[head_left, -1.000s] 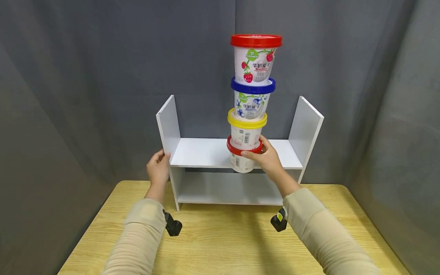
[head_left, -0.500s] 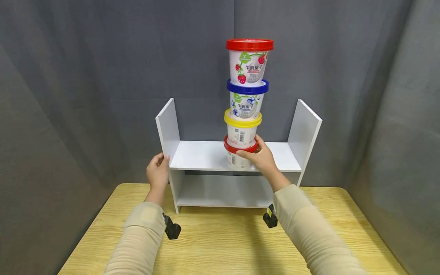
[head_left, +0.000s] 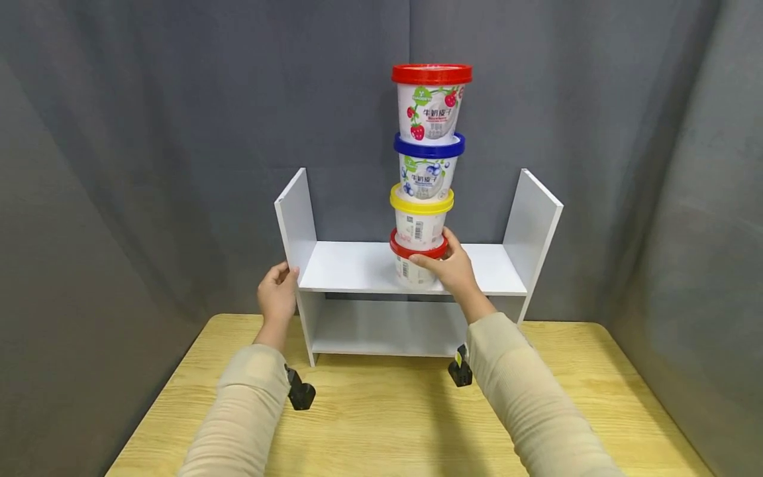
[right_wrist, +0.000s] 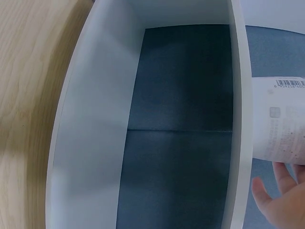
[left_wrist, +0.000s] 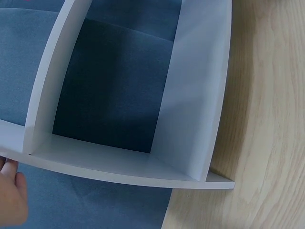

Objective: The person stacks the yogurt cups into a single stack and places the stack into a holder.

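Note:
In the head view, a tall stack of paper tubs rises in front of the grey curtain. The top tub (head_left: 432,109) has a red lid and strawberries, the one below (head_left: 424,173) a blue lid and blueberries. Under them come a yellow-lidded tub (head_left: 420,222) and a red-lidded bottom tub (head_left: 411,270). My right hand (head_left: 456,270) grips the bottom tub, thumb in front. The base of that tub overlaps the front edge of the white shelf's upper board (head_left: 352,262). My left hand (head_left: 278,295) touches the outside of the shelf's left side panel (head_left: 296,222).
The white two-level shelf stands on a wooden table (head_left: 375,411), its right side panel (head_left: 533,228) rising beside the upper board. Below lies the lower board (head_left: 387,328). A grey curtain (head_left: 179,132) encloses the back and sides.
My right hand has carried the stack a little left and inward, so its base now sits over the upper board's front edge. The left hand stays at the side panel.

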`<state>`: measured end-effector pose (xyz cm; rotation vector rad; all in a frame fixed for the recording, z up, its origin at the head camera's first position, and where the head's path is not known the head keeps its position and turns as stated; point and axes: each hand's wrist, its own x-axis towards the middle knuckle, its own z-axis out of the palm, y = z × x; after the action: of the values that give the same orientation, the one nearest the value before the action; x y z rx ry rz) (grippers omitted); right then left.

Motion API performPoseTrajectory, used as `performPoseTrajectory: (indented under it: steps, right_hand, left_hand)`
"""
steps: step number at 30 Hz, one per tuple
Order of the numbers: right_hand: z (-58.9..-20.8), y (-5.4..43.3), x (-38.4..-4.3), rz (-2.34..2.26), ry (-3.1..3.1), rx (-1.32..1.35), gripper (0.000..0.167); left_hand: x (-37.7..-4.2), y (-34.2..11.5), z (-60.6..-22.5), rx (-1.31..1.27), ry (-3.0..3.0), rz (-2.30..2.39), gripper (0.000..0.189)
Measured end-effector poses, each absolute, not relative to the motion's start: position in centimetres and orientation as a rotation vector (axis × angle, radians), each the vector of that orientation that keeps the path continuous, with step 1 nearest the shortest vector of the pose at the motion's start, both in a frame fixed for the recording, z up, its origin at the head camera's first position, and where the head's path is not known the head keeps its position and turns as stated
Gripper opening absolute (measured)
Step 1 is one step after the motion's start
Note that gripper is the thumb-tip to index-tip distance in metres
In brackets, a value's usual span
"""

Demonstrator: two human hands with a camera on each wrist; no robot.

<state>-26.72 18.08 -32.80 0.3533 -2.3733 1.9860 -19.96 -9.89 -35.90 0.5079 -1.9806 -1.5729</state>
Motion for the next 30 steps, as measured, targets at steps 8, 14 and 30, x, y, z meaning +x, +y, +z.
performPoseTrajectory:
  steps: [8,14,30]
  right_hand:
    - [-33.2,18.4,-26.6,1.934,-2.395,0.322,0.089]
    - [-33.4,19.0,-26.4,1.876,-2.392,0.349,0.088]
    - [-33.3,22.5,-24.4,1.433,-2.588,0.319,0.078]
  left_hand:
    - [-20.1,-9.4,-36.2,0.470,-1.958,-1.589,0.029]
    - [-20.0,-8.7,-35.9,0.443,-1.971,-1.614,0.032]
    - [-18.8,-7.7,-34.9,0.416,-2.355,-1.285,0.072]
